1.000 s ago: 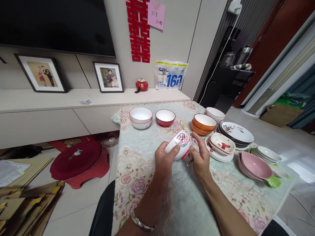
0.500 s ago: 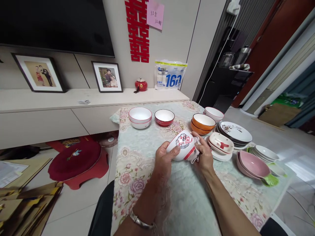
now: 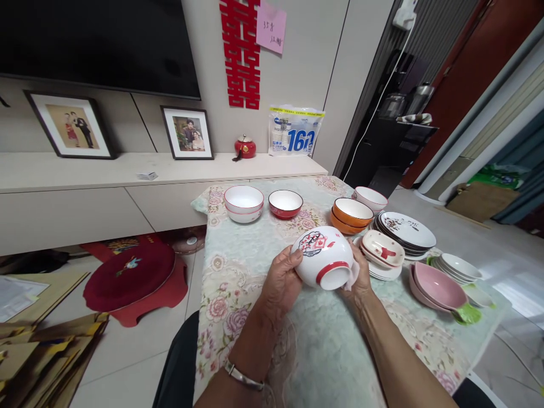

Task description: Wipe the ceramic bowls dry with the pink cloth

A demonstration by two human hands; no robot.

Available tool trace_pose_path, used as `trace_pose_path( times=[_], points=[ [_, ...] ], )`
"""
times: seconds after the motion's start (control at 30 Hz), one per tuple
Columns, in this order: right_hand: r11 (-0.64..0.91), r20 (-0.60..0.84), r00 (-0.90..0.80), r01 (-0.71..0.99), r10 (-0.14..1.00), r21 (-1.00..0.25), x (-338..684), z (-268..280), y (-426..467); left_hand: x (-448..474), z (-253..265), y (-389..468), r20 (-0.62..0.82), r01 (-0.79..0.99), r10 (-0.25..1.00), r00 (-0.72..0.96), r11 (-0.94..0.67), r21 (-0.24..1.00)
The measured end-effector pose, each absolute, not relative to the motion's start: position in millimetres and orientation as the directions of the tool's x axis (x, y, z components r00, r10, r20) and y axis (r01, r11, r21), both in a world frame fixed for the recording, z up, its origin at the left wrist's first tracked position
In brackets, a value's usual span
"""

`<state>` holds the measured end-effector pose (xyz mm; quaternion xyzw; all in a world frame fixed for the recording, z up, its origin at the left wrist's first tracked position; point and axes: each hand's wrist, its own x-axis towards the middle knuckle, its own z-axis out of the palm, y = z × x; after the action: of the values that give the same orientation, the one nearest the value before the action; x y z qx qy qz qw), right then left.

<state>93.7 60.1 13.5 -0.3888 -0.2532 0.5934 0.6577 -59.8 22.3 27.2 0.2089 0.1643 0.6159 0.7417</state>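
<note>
Between my hands, above the table, a white bowl point(image 3: 325, 249) with a red foot ring and a red-and-black painted design is tilted with its base toward me. My left hand point(image 3: 284, 277) grips its left side, thumb on the outer wall. At the bowl's right, my right hand point(image 3: 359, 272) is closed on a pale cloth point(image 3: 352, 276) pressed against the bowl; the fingers behind are partly hidden. Beyond the held bowl stand a red bowl with white inside point(image 3: 285, 204), two stacked white bowls point(image 3: 243, 203) and stacked orange bowls point(image 3: 352, 214).
On the right of the flowered tablecloth point(image 3: 238, 272) are small square dishes point(image 3: 385, 247), stacked dark-rimmed plates point(image 3: 408, 228), pink bowls point(image 3: 440, 285) and a stack of pale bowls point(image 3: 461, 265). A red stool point(image 3: 131, 277) stands left of the table. Behind, a low cabinet point(image 3: 170, 175) runs along the wall.
The bowl has turned so that its base and red foot ring now face me. My right hand and the cloth have shifted to the bowl's right side.
</note>
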Motion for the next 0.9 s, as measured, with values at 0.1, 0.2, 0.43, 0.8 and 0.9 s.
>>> trace_pose_path(
  times=[0.1, 0.2, 0.43, 0.8, 0.9],
  points=[
    [-0.063, -0.196, 0.147, -0.621, 0.97, -0.781, 95, 18, 58, -59, 28, 21, 0.023, -0.831, 0.98, 0.197, 0.154, 0.535],
    [-0.08, -0.233, 0.144, -0.666, 0.962, -0.741, 98, 22, 58, -59, 30, 19, 0.038, -0.81, 0.976, 0.217, 0.158, 0.564],
    [-0.037, -0.17, 0.163, -0.609, 0.972, -0.792, 103, 17, 59, -59, 34, 22, -0.015, -0.795, 0.99, 0.139, 0.12, 0.595],
    [0.124, -0.005, 0.247, -0.504, 0.969, -0.855, 103, 6, 66, -60, 42, 20, -0.047, -0.74, 0.992, 0.115, 0.117, 0.662],
    [0.075, -0.042, 0.213, -0.512, 0.976, -0.855, 100, 7, 65, -62, 42, 20, -0.046, -0.705, 0.994, 0.1, 0.103, 0.702]
  ],
)
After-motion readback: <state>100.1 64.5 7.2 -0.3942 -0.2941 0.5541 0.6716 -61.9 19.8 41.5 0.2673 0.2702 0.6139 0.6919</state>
